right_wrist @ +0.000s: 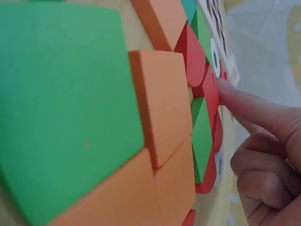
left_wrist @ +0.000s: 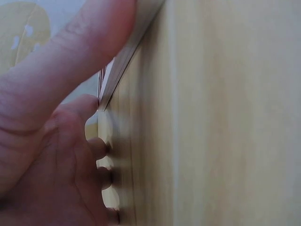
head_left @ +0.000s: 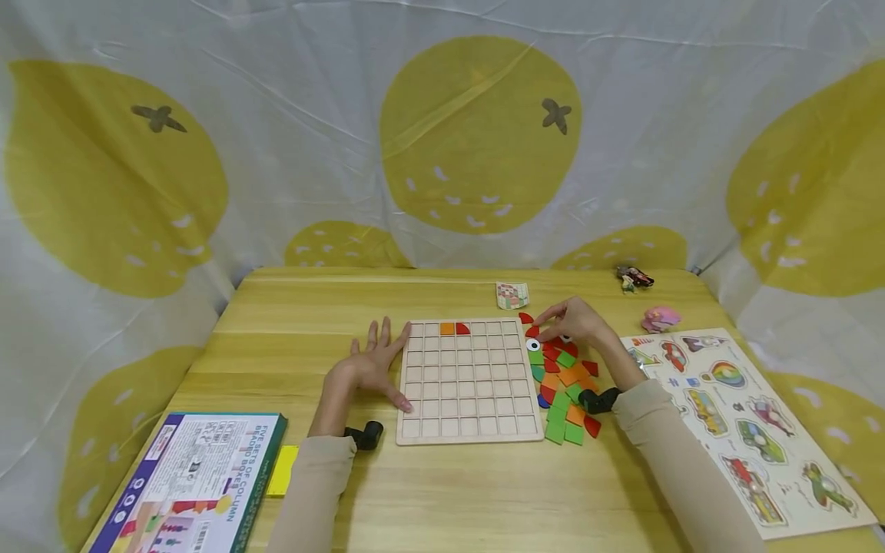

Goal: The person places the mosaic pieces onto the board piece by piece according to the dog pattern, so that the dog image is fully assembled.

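Observation:
A wooden grid board (head_left: 470, 376) lies flat on the table. In its top row sit an orange square tile (head_left: 447, 329) and a red quarter-circle tile (head_left: 462, 329). My left hand (head_left: 366, 369) spreads along the board's left side, thumb over the rim; in the left wrist view the thumb (left_wrist: 70, 56) crosses the board's edge. At the board's upper right corner my right hand (head_left: 577, 321) has thumb and index finger at a red rounded tile (head_left: 531, 332), seemingly pinching it. The other fingers are curled in the right wrist view. A white eye tile (head_left: 533, 346) lies just below.
A pile of green, orange and red tiles (head_left: 570, 375) runs along the board's right side. A patterned card (head_left: 512, 296) lies behind. Right of the pile is a picture puzzle board (head_left: 754, 430), with a pink toy (head_left: 660, 318) beyond. A box (head_left: 193, 476) lies front left.

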{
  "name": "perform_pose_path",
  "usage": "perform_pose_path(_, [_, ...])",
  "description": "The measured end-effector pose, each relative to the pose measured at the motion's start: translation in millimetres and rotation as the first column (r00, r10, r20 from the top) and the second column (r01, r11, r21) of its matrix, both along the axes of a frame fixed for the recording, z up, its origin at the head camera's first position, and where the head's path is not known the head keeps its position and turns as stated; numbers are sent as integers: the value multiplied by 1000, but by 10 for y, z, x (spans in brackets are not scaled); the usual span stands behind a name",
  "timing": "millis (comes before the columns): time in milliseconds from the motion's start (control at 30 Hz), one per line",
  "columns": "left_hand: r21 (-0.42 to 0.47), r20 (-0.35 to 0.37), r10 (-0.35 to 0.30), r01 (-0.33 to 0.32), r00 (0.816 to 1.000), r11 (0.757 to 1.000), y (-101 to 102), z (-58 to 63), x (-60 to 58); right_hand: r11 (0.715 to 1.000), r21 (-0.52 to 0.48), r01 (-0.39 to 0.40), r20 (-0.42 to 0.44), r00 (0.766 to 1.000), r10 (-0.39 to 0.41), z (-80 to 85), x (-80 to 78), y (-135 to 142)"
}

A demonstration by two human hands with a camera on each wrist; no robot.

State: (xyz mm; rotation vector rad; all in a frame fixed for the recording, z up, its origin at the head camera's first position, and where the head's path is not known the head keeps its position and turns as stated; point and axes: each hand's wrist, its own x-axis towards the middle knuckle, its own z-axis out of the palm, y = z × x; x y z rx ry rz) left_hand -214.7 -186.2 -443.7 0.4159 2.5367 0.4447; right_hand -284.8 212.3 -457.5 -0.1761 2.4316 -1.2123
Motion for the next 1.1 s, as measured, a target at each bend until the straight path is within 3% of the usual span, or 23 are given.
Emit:
perform_pose_path(267, [-8, 3, 9, -9, 1000, 1000, -17, -18, 63, 1000, 6, -15, -107, 994, 16, 36, 84, -138])
perform_pose_path(400, [-1, -8, 16, -16, 1000, 1000, -7, -18, 79, 998, -25, -65, -161, 985, 60, 78, 108, -534])
perform_pose_path(567, [-3, -12, 11, -11, 1000, 1000, 32, -15, 82, 989, -85, -122, -161, 981, 107, 83, 115, -1187])
perform_pose_path(767, [-6, -6, 3, -3, 1000, 1000, 71, -28, 75, 998, -56, -33, -171, 985, 23, 24, 77, -1657])
perform_pose_path(900, [-14, -14, 0, 0, 1000, 1000, 69, -26, 64, 999, -37, 8, -167, 986, -14, -3, 39, -1770])
perform_pose_path(1100, [-27, -1, 6, -6, 1000, 1000, 46, -26, 70, 999, -36, -16, -136, 991, 11, -31, 7, -1822])
